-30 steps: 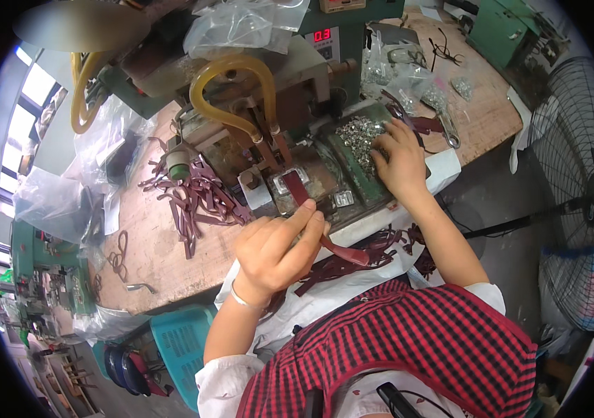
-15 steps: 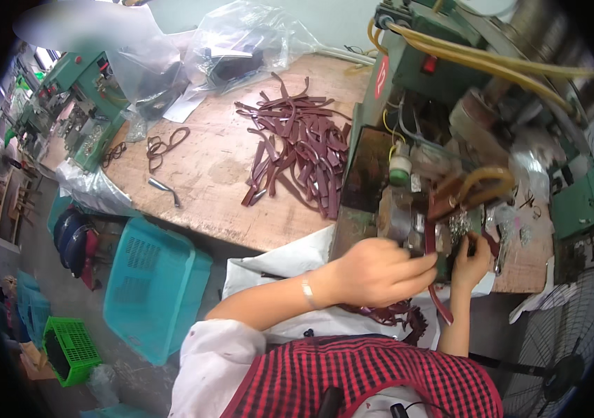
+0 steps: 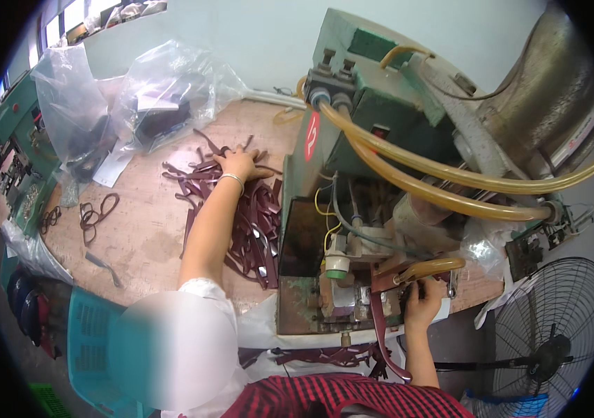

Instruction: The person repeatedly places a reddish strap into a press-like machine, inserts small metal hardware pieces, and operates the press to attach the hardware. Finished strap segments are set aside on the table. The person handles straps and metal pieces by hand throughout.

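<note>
Workshop with a pale wall (image 3: 269, 52) and a worn wooden workbench (image 3: 147, 244), listed from the near edge outward.

Nearest: one red-and-black checked garment, worn by the person (image 3: 332, 398); just beyond it, dark maroon strips (image 3: 325, 357) lying across the lap. To the left, one teal plastic basket (image 3: 86, 348), below bench level.

At the machine's front: one long maroon strap (image 3: 379, 317), upper end under the press head, lower end hanging down beside the right forearm. Right hand (image 3: 425, 303): just right of that strap, fingers curled; whether they grip anything cannot be told. To its right, one black wire-guard fan (image 3: 553, 352).

Above: one green bench press (image 3: 366, 63) with amber hoses (image 3: 408, 171).

Left of the press, on the bench: one heap of maroon straps (image 3: 248, 223). Left hand (image 3: 237, 164): palm down on the heap's far part, fingers spread and partly bent; a hold on any strap cannot be made out.

Farther back: clear plastic bags (image 3: 164, 76).
</note>
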A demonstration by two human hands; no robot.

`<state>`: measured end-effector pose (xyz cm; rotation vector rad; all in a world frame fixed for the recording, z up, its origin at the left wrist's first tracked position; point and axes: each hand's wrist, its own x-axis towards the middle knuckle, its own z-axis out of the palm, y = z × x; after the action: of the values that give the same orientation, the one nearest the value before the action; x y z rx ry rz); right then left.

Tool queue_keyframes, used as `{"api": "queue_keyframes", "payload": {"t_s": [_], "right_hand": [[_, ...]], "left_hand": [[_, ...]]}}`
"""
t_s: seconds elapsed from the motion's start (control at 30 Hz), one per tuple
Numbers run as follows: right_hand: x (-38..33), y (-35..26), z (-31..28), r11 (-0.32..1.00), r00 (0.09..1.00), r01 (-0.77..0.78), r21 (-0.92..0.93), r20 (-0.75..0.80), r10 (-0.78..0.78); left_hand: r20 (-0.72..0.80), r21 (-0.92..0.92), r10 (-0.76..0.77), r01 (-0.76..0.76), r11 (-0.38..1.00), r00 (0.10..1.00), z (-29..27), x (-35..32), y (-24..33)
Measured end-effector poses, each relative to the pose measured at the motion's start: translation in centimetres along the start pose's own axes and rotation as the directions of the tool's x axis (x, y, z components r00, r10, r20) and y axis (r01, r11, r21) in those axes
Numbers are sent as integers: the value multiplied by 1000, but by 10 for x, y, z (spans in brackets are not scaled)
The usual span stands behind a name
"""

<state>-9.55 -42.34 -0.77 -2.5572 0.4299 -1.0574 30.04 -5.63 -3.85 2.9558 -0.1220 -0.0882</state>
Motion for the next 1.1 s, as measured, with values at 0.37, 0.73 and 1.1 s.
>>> {"api": "queue_keyframes", "payload": {"t_s": [0.37, 0.73, 1.1], "right_hand": [[-3, 10, -1, 985, 996, -71, 154, -33, 77], [30, -114, -34, 613, 946, -261, 746, 325, 7], [28, -147, -44, 129, 831, -556, 821, 552, 71]], "left_hand": [[-522, 82, 367, -383, 920, 770, -42, -148, -69], [-122, 126, 671, -659, 741, 731, -32, -294, -23], [-468, -860, -146, -411, 301, 872, -83, -324, 22]]}}
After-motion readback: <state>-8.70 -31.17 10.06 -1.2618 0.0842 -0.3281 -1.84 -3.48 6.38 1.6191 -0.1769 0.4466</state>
